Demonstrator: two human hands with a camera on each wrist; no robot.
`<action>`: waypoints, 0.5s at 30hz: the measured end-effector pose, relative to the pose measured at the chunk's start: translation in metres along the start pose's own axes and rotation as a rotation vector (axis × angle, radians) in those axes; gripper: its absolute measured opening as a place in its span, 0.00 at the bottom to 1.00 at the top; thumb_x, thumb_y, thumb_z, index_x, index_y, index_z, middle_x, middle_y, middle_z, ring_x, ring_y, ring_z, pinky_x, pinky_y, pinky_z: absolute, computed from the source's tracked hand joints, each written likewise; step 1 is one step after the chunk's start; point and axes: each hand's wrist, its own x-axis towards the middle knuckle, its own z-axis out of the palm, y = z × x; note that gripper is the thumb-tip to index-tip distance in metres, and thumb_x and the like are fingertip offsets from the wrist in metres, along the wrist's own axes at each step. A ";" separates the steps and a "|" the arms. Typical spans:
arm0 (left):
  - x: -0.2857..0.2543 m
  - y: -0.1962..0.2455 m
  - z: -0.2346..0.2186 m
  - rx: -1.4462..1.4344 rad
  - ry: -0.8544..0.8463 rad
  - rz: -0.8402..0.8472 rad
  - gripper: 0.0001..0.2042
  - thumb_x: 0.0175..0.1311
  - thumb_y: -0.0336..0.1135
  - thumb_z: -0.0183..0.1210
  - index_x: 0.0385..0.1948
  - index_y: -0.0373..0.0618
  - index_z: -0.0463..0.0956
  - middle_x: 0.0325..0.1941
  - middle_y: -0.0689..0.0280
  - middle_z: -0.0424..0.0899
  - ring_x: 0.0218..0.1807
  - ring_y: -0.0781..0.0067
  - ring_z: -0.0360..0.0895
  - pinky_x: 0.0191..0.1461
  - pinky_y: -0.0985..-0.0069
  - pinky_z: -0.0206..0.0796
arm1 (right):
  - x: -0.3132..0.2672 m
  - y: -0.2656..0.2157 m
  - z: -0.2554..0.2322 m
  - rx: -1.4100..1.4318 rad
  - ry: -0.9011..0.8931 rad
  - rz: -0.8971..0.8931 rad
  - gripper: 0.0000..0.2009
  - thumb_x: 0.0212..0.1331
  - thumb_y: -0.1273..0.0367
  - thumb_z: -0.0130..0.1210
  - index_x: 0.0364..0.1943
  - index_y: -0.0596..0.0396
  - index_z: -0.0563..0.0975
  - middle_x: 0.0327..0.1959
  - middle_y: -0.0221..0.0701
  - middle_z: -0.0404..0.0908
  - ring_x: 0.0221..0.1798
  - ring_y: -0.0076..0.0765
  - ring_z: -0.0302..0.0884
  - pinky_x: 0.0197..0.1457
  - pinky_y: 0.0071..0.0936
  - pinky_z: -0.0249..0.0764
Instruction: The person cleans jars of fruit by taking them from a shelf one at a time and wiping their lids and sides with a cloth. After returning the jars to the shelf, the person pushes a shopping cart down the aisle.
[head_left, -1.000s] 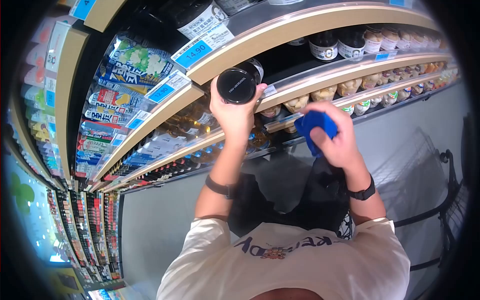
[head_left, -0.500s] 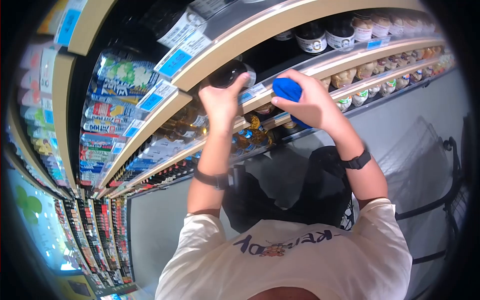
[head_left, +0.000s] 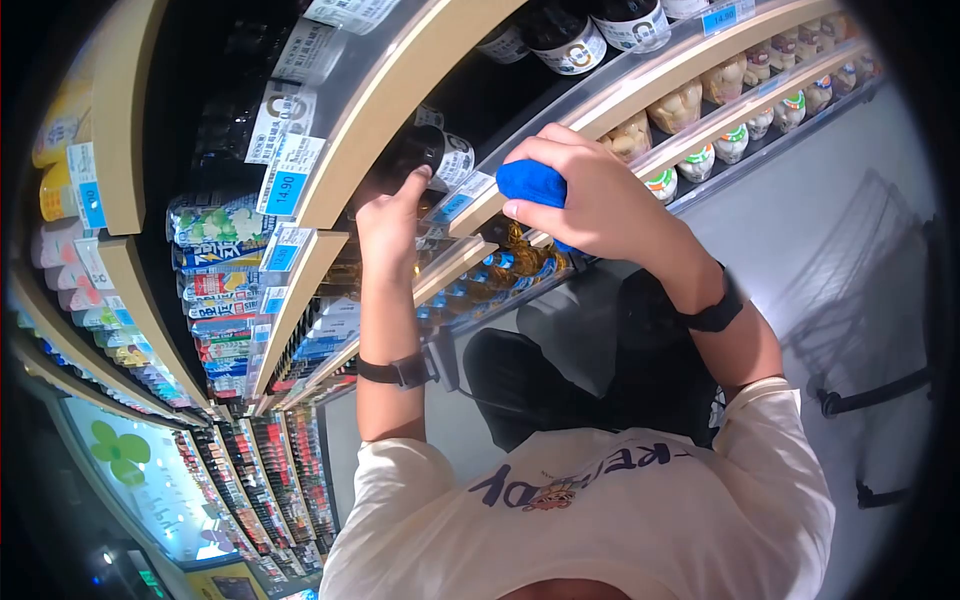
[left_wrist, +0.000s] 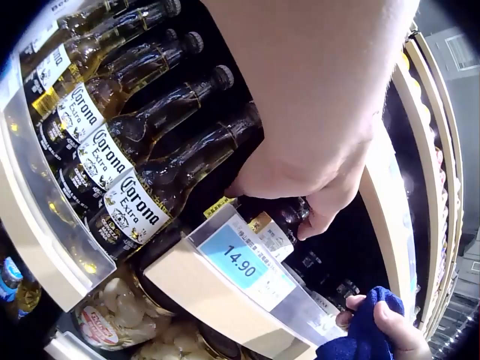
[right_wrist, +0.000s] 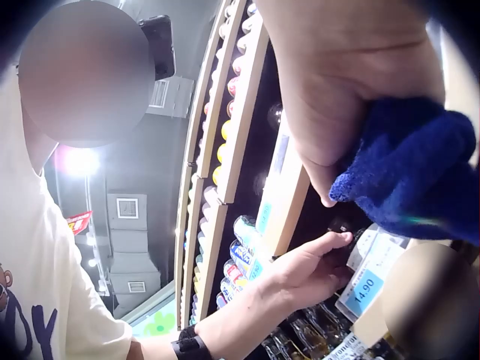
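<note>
My left hand [head_left: 388, 222] reaches into the shelf and grips a dark jar [head_left: 422, 148] with a white label, thumb along its near side. In the left wrist view the fingers mostly hide that jar, which stands just behind a clear shelf edge with a 14.90 price tag [left_wrist: 238, 259]. A bunched blue cloth [head_left: 532, 182] is held in my right hand [head_left: 605, 195], close to the shelf front and right of the jar. In the right wrist view the cloth [right_wrist: 412, 169] hangs from the curled fingers.
Corona beer bottles [left_wrist: 135, 206] stand left of the jar in the left wrist view. Other dark jars [head_left: 565, 42] line the same shelf farther right. Jars of pale food [head_left: 675, 105] fill the shelf below. A cart's dark frame [head_left: 880, 390] stands on the floor at right.
The left hand has moved the dark jar from in front of the shelf back into it. The right hand, with the blue cloth, has come leftward to the shelf edge. The head view has shifted.
</note>
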 end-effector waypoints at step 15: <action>0.023 0.017 0.031 -0.232 0.056 -0.044 0.19 0.60 0.17 0.64 0.54 0.34 0.79 0.52 0.57 0.84 0.53 0.61 0.82 0.62 0.65 0.73 | -0.025 0.006 0.004 0.246 -0.031 -0.031 0.15 0.58 0.67 0.69 0.46 0.58 0.80 0.44 0.39 0.78 0.42 0.48 0.80 0.46 0.37 0.77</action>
